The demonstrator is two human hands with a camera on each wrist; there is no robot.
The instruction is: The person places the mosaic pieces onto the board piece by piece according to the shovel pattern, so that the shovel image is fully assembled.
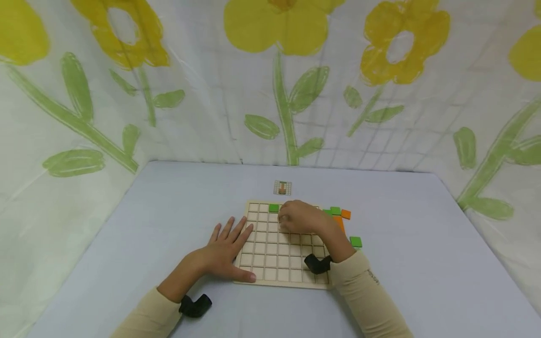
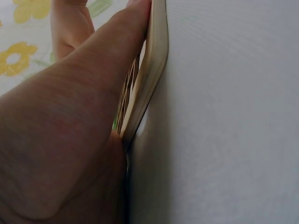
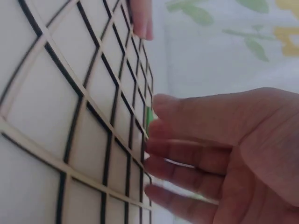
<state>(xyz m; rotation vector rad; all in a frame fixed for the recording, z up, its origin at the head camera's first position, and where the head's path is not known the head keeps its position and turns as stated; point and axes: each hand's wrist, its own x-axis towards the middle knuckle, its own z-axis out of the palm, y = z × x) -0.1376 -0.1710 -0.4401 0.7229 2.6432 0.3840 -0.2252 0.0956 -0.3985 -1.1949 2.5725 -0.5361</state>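
Observation:
A pale wooden board [image 1: 260, 248] with a grid of square cells lies on the table. My left hand [image 1: 220, 256] is spread flat at its left side, fingertips over the left rim and thumb along the near corner. In the left wrist view the thumb lies along the board's thick edge [image 2: 156, 51]. My right hand [image 1: 301, 217] bends down over the far rows, beside a green square tile [image 1: 274, 208] in the top row. In the right wrist view thumb and fingers [image 3: 175, 151] come down by some green [image 3: 149, 115]; I cannot tell whether they pinch a tile.
Past the board's far edge lies a small card [image 1: 282, 188] with a printed grid pattern. Loose tiles lie at the board's right, among them an orange tile [image 1: 346, 214] and a green tile [image 1: 356, 241]. Behind the table hangs a flower-patterned sheet [image 1: 203, 117].

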